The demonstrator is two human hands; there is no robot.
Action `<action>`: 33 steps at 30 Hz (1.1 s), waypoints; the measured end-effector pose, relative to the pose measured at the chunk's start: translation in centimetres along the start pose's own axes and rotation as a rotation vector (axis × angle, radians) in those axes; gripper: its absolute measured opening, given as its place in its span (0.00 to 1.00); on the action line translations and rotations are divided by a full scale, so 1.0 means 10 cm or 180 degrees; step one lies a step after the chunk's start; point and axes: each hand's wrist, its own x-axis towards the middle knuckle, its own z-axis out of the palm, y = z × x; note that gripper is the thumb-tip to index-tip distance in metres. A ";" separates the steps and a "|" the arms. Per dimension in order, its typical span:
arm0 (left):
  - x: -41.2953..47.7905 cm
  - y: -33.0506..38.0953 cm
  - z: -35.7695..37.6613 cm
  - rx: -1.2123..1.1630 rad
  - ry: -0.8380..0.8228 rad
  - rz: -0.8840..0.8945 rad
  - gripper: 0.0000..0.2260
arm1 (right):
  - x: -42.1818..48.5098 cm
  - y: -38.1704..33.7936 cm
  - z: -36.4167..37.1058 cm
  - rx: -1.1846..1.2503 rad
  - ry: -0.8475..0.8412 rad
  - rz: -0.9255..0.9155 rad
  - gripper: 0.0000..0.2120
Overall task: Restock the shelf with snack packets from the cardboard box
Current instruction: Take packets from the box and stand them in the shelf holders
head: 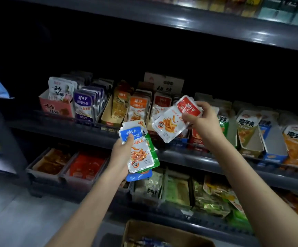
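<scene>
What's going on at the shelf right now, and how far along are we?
A person is mid-restock. The left hand holds a fanned stack of snack packets with a blue-topped packet on top. The right hand pinches a few red-topped packets in front of the red-packet row on the middle shelf, not yet placed. The cardboard box sits open at the bottom of the view, some packets showing inside.

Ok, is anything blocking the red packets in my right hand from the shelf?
Nothing visible. The right hand holds the red packets just in front of the red row; the left hand and its blue packets sit lower left.
</scene>
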 end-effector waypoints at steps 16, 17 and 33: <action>0.33 0.44 -0.10 -0.0169 0.0145 0.0133 0.10 | 0.90 0.05 0.58 -0.2628 0.0313 -0.0617 0.23; 0.33 0.45 -0.11 -0.0156 0.0147 0.0137 0.10 | 0.92 0.03 0.56 -0.2682 0.0384 -0.0623 0.23; 0.34 0.30 -0.09 0.0055 0.0183 0.0067 0.10 | 0.89 0.31 0.66 -0.3703 -0.0445 -0.1213 0.19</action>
